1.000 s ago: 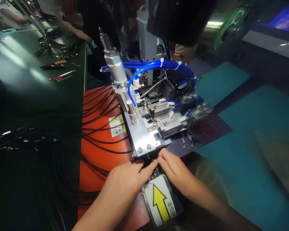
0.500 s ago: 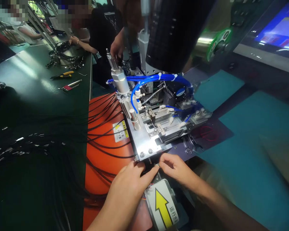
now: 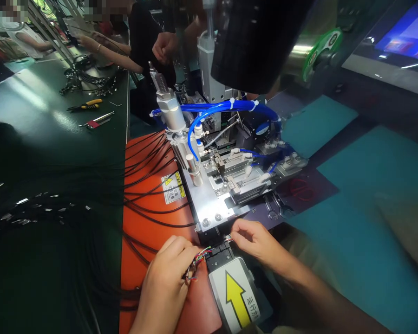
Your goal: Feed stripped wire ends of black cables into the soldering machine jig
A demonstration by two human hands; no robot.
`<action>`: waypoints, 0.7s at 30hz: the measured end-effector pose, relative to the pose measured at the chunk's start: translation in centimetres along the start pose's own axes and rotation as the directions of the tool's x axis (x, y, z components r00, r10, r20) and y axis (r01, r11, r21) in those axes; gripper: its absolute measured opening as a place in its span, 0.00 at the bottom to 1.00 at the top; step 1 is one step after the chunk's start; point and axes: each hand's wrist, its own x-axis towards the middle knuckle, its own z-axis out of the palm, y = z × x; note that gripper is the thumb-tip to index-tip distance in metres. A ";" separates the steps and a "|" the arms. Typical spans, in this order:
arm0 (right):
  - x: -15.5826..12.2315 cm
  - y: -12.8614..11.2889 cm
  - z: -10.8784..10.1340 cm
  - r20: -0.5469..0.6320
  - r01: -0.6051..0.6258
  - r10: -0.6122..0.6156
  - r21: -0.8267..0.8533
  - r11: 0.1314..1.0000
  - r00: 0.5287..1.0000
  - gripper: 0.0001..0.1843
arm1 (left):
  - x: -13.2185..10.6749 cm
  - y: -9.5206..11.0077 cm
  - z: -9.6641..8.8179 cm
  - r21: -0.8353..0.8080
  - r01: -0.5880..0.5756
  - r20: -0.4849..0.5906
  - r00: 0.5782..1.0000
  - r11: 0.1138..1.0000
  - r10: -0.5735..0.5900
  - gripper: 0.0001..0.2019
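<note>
My left hand is closed round a cable end whose thin coloured wires stick out past the fingers, over the orange machine bed. To its right, my right hand pinches thumb and forefinger together at a small whitish piece with coloured specks, too small to name. That piece lies at the black feed track, just in front of the metal fixture plate. Below the hands is a cover with a yellow arrow.
Black cables run across the bed from the dark green table. Blue air hoses arch over the fixture. Wrenches lie to its right; pliers lie at the left. Another person's hand is behind the machine.
My left hand has drawn back left and down from the track, bringing the coloured wires into sight. My right hand stays nearly in place. The view has shifted slightly.
</note>
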 end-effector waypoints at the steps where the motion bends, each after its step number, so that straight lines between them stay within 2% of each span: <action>1: 0.0 0.0 0.0 0.001 -0.008 0.008 0.004 1.000 1.000 0.08 | 0.0 0.0 0.0 0.009 -0.014 0.005 1.000 1.000 0.014 0.13; 7: 0.1 -0.2 0.4 -0.020 -0.056 0.057 0.047 0.997 0.998 0.07 | -0.2 0.4 0.0 0.069 -0.099 -0.005 0.995 0.993 0.099 0.14; 13: -0.4 -0.2 0.1 -0.019 -0.066 0.068 0.086 0.994 0.997 0.14 | -0.2 0.2 0.1 0.119 -0.073 0.032 0.997 0.990 0.070 0.15; 16: -1.0 -0.2 -0.2 -0.084 -0.063 0.070 0.080 0.995 0.994 0.12 | -0.2 0.0 0.4 0.245 -0.097 -0.091 0.988 0.965 0.123 0.15; 18: -1.6 -0.5 -0.2 -0.165 -0.040 0.043 0.026 0.999 0.985 0.12 | -0.3 0.0 0.7 0.330 -0.092 -0.183 0.970 0.939 0.160 0.20; 21: -2.7 -1.3 0.3 -0.248 0.079 -0.106 -0.117 0.990 0.963 0.12 | -0.5 0.3 0.8 0.290 -0.051 -0.269 0.954 0.956 0.132 0.19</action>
